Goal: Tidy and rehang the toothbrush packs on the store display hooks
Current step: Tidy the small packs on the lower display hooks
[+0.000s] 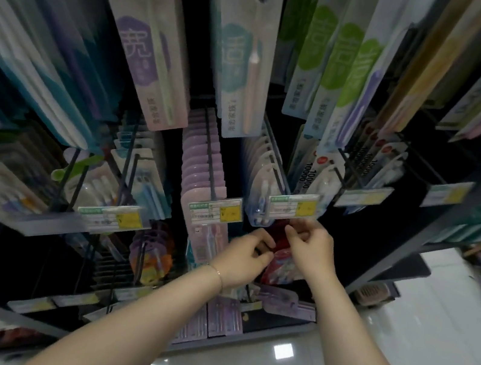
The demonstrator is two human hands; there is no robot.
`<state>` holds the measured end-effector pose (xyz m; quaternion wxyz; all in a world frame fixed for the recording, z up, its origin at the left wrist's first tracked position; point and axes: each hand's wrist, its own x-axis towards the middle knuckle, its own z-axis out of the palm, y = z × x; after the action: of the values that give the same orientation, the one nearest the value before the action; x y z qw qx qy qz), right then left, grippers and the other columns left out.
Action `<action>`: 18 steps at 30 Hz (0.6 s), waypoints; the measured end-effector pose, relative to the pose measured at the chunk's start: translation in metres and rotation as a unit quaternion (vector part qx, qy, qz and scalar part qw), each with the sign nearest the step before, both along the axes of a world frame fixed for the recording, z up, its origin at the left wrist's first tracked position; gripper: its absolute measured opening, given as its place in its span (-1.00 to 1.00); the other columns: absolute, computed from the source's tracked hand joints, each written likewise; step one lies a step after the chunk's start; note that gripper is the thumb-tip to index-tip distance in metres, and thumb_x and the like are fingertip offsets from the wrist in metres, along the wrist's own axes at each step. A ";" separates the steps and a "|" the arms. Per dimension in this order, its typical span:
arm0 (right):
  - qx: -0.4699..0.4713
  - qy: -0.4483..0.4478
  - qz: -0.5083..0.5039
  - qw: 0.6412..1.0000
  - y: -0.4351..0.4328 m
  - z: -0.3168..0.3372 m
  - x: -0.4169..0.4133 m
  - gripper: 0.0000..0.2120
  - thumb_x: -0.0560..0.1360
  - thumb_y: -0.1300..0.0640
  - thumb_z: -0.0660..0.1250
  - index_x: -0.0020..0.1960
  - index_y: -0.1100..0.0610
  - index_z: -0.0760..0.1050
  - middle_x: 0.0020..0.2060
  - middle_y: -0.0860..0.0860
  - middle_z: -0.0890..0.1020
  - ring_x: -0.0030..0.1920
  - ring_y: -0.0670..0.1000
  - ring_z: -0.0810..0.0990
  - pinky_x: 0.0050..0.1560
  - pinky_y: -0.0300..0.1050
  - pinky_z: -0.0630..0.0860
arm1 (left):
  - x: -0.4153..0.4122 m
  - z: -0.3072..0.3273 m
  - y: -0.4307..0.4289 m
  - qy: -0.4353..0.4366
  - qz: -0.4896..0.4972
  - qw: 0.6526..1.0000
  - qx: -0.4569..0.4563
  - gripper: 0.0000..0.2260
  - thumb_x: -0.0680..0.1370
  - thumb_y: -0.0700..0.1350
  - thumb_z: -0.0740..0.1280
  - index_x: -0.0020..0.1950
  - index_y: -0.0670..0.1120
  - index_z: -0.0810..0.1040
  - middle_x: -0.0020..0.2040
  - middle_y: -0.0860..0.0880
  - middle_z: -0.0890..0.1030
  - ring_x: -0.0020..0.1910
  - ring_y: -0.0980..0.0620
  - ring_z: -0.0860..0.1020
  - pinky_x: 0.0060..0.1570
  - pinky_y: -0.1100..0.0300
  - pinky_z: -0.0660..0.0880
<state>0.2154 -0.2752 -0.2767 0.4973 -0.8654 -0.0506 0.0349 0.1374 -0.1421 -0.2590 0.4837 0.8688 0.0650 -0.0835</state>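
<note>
Nearest the camera, two bare forearms reach up from over the pale floor (395, 351), a thin bracelet (217, 272) on the left wrist. The left hand (244, 258) has its fingers (266, 250) curled in against the left upper edge of a red pack (281, 261). The right hand (312, 250) pinches the top of the same pack between thumb and forefinger, so both hands are grasping it and neither is loose. The pack hangs between the hands, just under a yellow-and-white price tag (293, 208) at the front end of a wire hook (276, 153). Whether its hanging hole is already on the wire is hidden by the fingers and the blur. Judging by its look, this is a card-backed blister pack. It should be very light, thin and fairly stiff along its length, but easy to bend or crease at the top tab, with a glossy plastic front that may slide under the fingers. The sensible hold is on the card edges near the top, either side of the hole, keeping the hole clear and the card square to the wire so the tab does not tear. Beyond the tag, a row of purple packs (205, 157) fills the hook to the left. Further up, tall packs (240, 64) hang from a higher row, close enough to swing if knocked.
</note>
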 end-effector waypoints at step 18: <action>0.142 -0.015 0.069 0.987 -0.056 0.007 0.089 -0.69 0.54 0.29 0.29 0.28 0.20 0.44 0.12 0.00 0.56 0.11 -0.14 0.52 0.13 -0.37 0.39 | 0.103 0.004 -0.078 -0.067 0.193 0.979 -0.017 -0.62 0.62 -0.16 0.20 0.44 -0.07 0.28 0.31 0.00 0.40 0.26 -0.08 0.45 0.33 -0.07 0.37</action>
<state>0.3047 -0.3317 -0.2697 0.6110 -0.7807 -0.1222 0.0489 0.2404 -0.2200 -0.2546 0.5088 0.8350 0.1978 0.0689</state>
